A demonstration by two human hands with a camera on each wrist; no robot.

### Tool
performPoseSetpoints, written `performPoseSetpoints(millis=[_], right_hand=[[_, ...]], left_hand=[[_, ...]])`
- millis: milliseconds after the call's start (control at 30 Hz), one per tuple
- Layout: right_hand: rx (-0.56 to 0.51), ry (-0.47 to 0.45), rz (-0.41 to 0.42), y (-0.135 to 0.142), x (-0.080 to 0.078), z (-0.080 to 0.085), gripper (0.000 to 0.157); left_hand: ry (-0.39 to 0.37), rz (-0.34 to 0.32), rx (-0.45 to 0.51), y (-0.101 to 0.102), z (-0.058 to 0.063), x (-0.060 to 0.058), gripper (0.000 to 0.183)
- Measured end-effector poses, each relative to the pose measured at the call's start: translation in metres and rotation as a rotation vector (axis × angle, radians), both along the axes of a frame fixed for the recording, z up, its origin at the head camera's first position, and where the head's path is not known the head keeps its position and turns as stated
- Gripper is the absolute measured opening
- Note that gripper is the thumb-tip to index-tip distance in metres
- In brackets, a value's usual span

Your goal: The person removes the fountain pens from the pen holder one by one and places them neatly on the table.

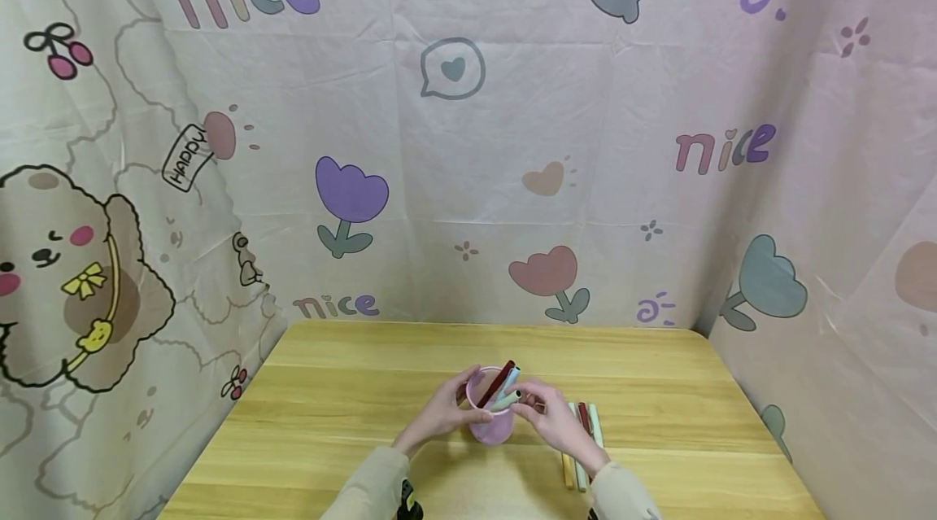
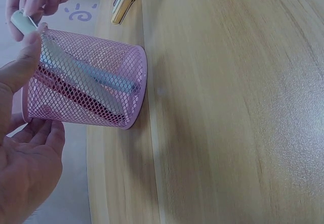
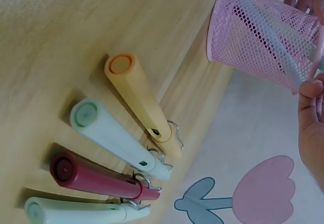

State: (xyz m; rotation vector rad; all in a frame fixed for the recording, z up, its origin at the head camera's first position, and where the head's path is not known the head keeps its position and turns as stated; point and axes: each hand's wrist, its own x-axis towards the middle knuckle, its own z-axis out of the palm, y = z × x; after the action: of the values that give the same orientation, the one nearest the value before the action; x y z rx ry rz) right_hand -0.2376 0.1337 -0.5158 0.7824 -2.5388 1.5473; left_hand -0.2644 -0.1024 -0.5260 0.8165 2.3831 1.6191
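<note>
A pale green pen (image 1: 505, 401) is leaning inside a pink mesh cup (image 1: 491, 429), most of its length showing through the mesh and its capped upper end sticking out over the rim on the cup's right. The right hand (image 1: 551, 416) is pinching that upper end between thumb and fingers, just beside the cup's right edge. The left hand (image 1: 445, 406) is gripping the cup from its left, the thumb lying along the near side of the rim and the fingers reaching round the far side. So the pen is lying between the two hands, nearer the right one.

Within the cup, a dark red pen (image 1: 496, 386) and a light blue pen (image 1: 508, 381) are slanting beside the green one, their tops rising past the rim. The cup is standing upright on the wood-grained worktop (image 1: 351, 390).

Out to the cup's right, under the right forearm, four pens are lying side by side: a yellow pen (image 3: 139, 100) nearest the cup, then a mint pen (image 3: 114, 138), a maroon pen (image 3: 96, 178) and a second mint pen (image 3: 81, 211) farthest from it. Behind the cup, well apart from it, a printed cloth (image 1: 439, 137) with tulips and lettering is hanging.
</note>
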Motion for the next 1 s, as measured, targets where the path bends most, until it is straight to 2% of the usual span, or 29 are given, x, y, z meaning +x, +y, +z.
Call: performPoseSetpoints(millis=[233,433,600,833,1000], right_hand=[[-0.057,-0.012,-0.067,0.005,0.004,0.004,0.023],[-0.084,0.026,-0.121,0.008,0.004,0.005,0.023],[-0.154,0.035,-0.177,0.010,0.004,0.009,0.020],[-0.253,0.170,-0.178,0.015,0.003,0.014,0.016],[-0.320,0.165,-0.186,0.018,0.004,0.018,0.016]], left_hand=[[-0.009,0.000,0.011,0.000,0.001,0.000,0.090],[-0.016,0.006,0.006,0.000,0.000,0.000,0.090],[-0.017,0.010,-0.007,0.000,0.000,0.000,0.091],[-0.025,0.017,-0.007,0.000,0.002,0.002,0.090],[-0.025,0.018,-0.002,0.000,0.003,0.002,0.090]])
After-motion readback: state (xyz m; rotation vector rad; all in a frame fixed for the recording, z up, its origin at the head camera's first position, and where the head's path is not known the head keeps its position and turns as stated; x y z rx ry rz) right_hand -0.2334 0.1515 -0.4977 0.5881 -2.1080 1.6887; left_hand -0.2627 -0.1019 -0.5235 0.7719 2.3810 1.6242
